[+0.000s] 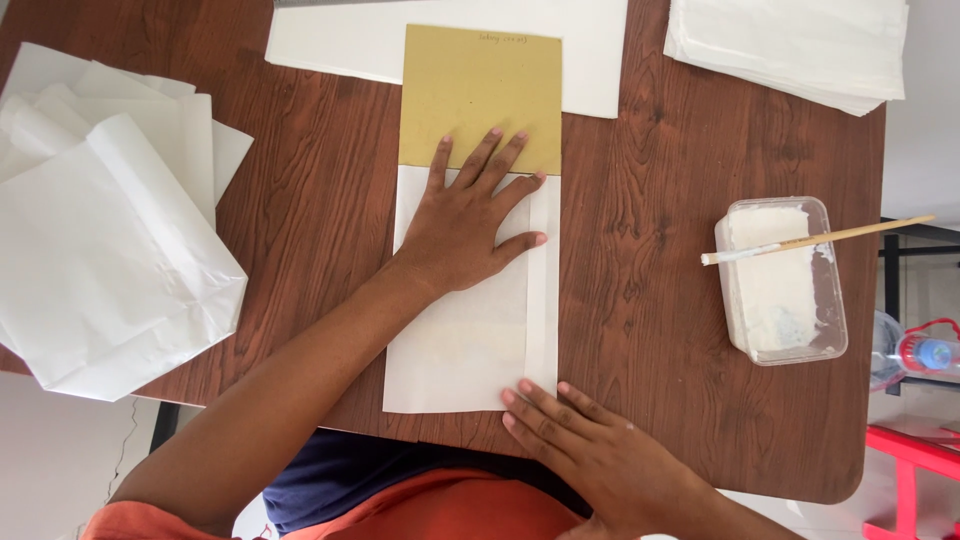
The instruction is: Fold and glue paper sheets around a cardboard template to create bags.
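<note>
Nearest the camera, right hand (592, 447), fingers flat and close together, fingertips pressing on the near right corner of a long white folded paper sheet (470, 340). Farther in, left hand (468, 222), fingers spread wide, palm down, flat across the far end of that sheet, fingertips reaching onto a mustard-yellow rectangular card (480, 90). Nothing pinched or gripped by either hand; both simply pressed flat. White sheet lying lengthwise at the middle of the dark brown wood-grain worktop (640, 300), a narrow folded strip running along its right edge, its near end just at the worktop's near edge. Yellow card partly under the sheet, its far end resting over a large white paper sheet (330, 40) at the far edge. Far right, a neat stack of white papers (790, 45). Left, a loose pile of white paper bags (100, 230) overhanging the worktop's edge. Right, a clear rectangular plastic tub of white paste (780, 280), a thin wooden-handled brush (815, 240) lying across its rim, tip pointing left.
</note>
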